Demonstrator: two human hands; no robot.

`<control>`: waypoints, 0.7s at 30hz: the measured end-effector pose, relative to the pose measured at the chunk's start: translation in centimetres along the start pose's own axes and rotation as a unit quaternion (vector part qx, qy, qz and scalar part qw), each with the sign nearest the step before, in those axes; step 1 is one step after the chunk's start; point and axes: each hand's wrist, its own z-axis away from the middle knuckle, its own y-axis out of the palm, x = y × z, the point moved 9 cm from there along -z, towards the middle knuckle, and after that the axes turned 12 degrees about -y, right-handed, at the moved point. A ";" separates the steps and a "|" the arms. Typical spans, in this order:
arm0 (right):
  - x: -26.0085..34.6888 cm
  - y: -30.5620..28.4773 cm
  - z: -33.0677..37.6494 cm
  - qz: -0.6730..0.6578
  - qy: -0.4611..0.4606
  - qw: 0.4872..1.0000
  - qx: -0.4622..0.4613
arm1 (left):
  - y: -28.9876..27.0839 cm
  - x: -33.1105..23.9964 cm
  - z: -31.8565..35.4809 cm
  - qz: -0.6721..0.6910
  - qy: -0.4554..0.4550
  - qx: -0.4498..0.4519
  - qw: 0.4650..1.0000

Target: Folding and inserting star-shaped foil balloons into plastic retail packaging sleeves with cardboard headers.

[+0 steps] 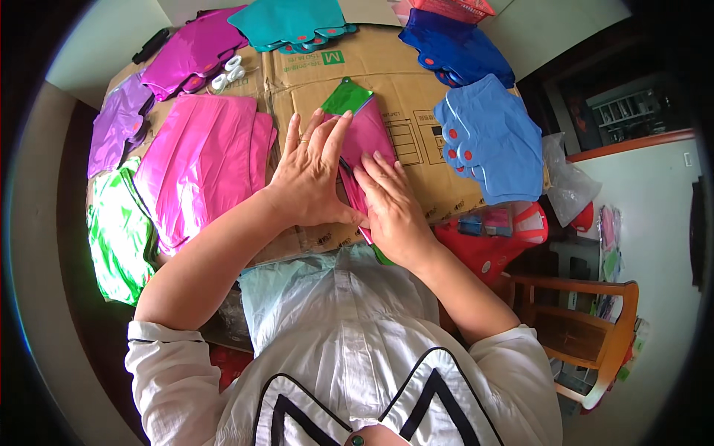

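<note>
My left hand [311, 172] lies flat, fingers spread, on a folded stack of shiny foil pieces [368, 134], dark pink on top with a green one [346, 95] sticking out at the far end. My right hand [392, 209] presses the same stack from the right, fingers straight and together. Both hands rest on a flattened brown cardboard box [416, 123] that serves as the work surface.
Piles of foil pieces ring the cardboard: pink [199, 160], green [117, 234], purple [117, 123], magenta [195, 48], teal [291, 22], dark blue [455, 48], light blue [494, 137]. White tape rolls [227, 74] lie at the back. A wooden chair [587, 327] stands to the right.
</note>
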 end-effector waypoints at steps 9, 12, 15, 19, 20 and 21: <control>0.0 0.1 -0.2 0.039 0.037 0.999 -0.007 | 0.0 -0.1 0.0 -0.001 0.014 -0.012 1.000; -0.1 0.2 -0.1 0.037 0.029 0.999 -0.013 | -0.1 -0.4 0.1 -0.028 0.031 -0.020 0.999; 0.0 0.0 -0.1 0.030 0.013 0.999 -0.022 | 0.1 -0.3 0.1 -0.040 0.039 -0.022 0.998; 0.1 -0.1 0.0 0.025 0.001 0.999 -0.029 | 0.1 -0.2 0.0 -0.004 0.035 -0.021 0.999; 0.2 -0.1 -0.1 0.027 -0.001 0.999 -0.031 | 0.1 -0.2 0.0 0.001 0.032 -0.022 0.999; 0.2 -0.1 -0.1 0.021 -0.003 0.999 -0.030 | 0.0 -0.2 0.0 0.006 0.029 -0.021 0.999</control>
